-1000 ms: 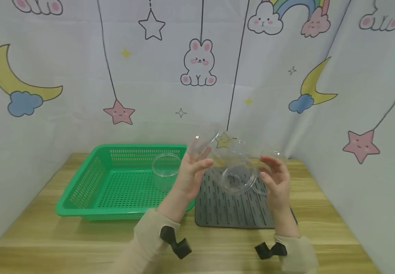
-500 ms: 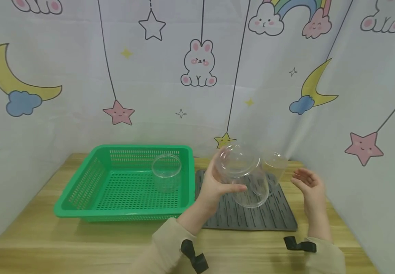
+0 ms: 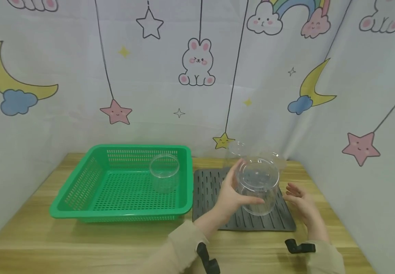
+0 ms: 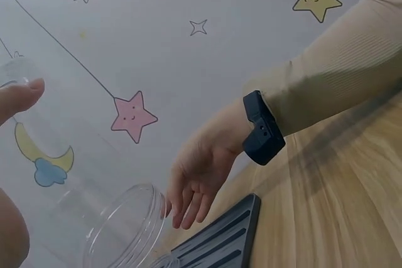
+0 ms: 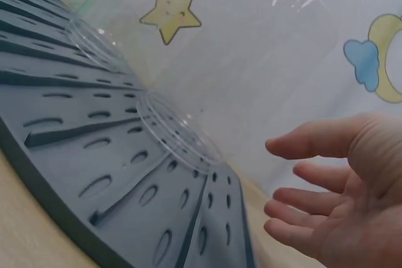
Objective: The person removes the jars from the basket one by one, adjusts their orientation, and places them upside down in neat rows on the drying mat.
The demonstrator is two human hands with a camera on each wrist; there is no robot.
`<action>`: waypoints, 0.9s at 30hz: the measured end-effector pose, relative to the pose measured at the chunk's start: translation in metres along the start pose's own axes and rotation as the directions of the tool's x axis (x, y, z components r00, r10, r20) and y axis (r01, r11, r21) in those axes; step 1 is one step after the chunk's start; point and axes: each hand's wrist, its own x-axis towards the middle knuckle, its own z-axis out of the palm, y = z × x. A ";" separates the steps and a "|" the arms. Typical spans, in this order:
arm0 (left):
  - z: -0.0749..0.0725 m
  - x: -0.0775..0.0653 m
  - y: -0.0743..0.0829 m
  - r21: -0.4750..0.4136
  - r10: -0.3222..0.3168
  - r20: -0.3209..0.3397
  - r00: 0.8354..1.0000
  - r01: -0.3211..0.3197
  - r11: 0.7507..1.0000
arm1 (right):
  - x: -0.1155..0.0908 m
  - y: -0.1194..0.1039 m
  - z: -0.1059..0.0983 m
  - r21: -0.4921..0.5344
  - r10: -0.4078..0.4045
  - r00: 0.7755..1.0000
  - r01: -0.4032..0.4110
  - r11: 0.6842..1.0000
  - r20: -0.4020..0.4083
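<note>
L hand [image 3: 229, 199] was clamped on a clear cup [image 3: 259, 182], thumb on the near side, fingers round its L side; cup was over the R part of a grey ridged mat [image 3: 205, 192], tho can't tell if it touched. R hand [image 3: 303, 205] was just R of the mat, apart from the cup, fingers loosely bent. On the mat's far side stood a 2nd clear cup [image 3: 235, 151], far L of the held one, & a 3rd clear cup [image 3: 276, 156], far R. Green basket [image 3: 120, 214] sat L of the mat on a wooden table [image 3: 81, 243], w/ an upright clear tub [image 3: 164, 177] in its R half. White printed curtain [image 3: 149, 80] hung at the far side.
</note>
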 end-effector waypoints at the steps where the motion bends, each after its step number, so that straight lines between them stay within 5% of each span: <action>1: 0.001 0.000 -0.003 0.019 -0.008 -0.006 1.000 0.009 1.000 | 0.001 0.002 0.000 -0.007 -0.004 1.000 0.004 1.000 0.014; 16: 0.023 0.009 -0.037 0.057 0.000 -0.008 1.000 0.001 0.998 | 0.010 0.030 0.003 0.113 -0.069 0.998 0.069 0.991 -0.004; 27: 0.047 0.012 -0.058 0.084 -0.062 -0.107 0.992 0.071 0.994 | 0.010 0.036 0.001 0.108 0.027 0.999 -0.024 0.994 -0.028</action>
